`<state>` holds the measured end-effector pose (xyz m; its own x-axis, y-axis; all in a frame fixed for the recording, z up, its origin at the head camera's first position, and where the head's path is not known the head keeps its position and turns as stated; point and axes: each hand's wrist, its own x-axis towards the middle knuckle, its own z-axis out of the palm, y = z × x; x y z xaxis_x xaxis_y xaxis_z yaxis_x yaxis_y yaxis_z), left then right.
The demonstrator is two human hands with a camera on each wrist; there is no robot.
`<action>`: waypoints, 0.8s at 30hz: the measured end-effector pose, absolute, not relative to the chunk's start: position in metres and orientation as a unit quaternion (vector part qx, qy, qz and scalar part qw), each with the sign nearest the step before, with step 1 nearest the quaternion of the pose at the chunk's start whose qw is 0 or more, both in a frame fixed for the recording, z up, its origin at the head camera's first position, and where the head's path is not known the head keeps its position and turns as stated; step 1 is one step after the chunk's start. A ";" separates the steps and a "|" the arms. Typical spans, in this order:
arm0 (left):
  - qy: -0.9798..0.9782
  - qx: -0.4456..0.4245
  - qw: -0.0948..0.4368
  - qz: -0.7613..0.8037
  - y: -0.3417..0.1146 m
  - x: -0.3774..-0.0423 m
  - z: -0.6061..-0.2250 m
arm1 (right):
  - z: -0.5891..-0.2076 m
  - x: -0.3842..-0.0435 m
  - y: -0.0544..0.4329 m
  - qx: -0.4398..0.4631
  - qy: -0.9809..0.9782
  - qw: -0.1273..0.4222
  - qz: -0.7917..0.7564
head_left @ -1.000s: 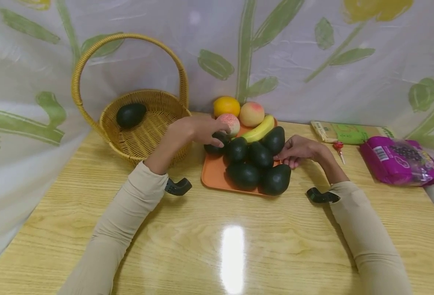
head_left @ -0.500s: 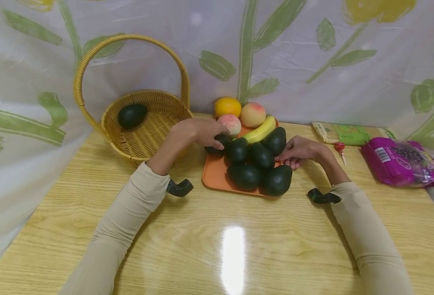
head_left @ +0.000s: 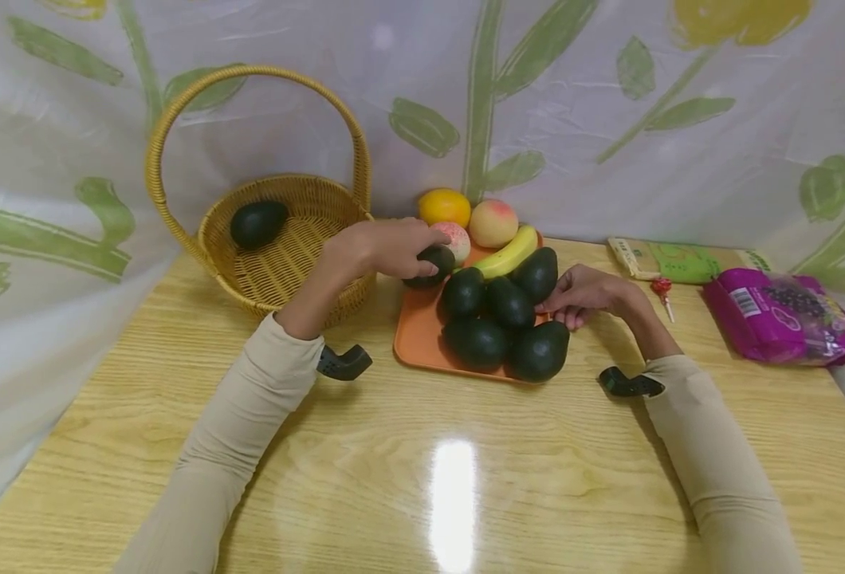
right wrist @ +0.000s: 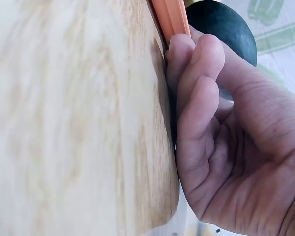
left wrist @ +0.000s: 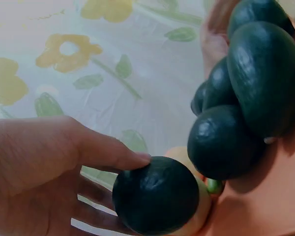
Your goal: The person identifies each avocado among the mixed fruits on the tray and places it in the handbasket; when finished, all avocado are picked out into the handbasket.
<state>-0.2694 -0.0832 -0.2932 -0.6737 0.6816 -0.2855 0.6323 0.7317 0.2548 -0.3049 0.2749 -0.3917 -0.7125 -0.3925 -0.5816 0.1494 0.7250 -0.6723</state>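
At the left edge of the orange tray (head_left: 415,331), my left hand (head_left: 390,247) holds a dark green avocado (left wrist: 155,194) between thumb and fingers. Its rounded end faces the left wrist camera. My right hand (head_left: 583,293) grips the tray's right rim, with curled fingers under the edge and the thumb above in the right wrist view. Several more avocados (head_left: 474,341) lie heaped on the tray. Behind them are a banana (head_left: 510,253), a speckled peach (head_left: 454,239) partly hidden by the left hand, another peach (head_left: 494,223) and an orange (head_left: 444,207).
A wicker basket (head_left: 210,267) with a tall handle stands left of the tray, one avocado (head_left: 259,225) inside. Toward the right lie a red lollipop (head_left: 662,288), a purple snack bag (head_left: 781,315) and a flat green-and-tan packet (head_left: 691,260). A flowered curtain (head_left: 573,175) hangs behind the table.
My left hand has closed round the avocado and raised it slightly, so it now overlaps the speckled peach more. The right hand stays at the tray's rim.
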 end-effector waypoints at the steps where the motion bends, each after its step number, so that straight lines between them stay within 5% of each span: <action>1: 0.913 0.360 0.176 0.074 -0.083 -0.269 -0.292 | -0.392 -0.305 0.275 -0.070 0.851 0.373 -0.364; 11: 0.938 0.295 0.101 0.153 -0.086 -0.267 -0.284 | -0.393 -0.304 0.277 -0.076 0.842 0.379 -0.376; 24: 0.925 0.314 -0.029 0.210 -0.093 -0.265 -0.283 | -0.393 -0.306 0.275 -0.075 0.845 0.380 -0.368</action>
<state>-0.2652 -0.0932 -0.2833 -0.8012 0.5688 0.1858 0.5932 0.7148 0.3704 -0.3057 0.2750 -0.3932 -0.6999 -0.4056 -0.5879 0.1533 0.7186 -0.6783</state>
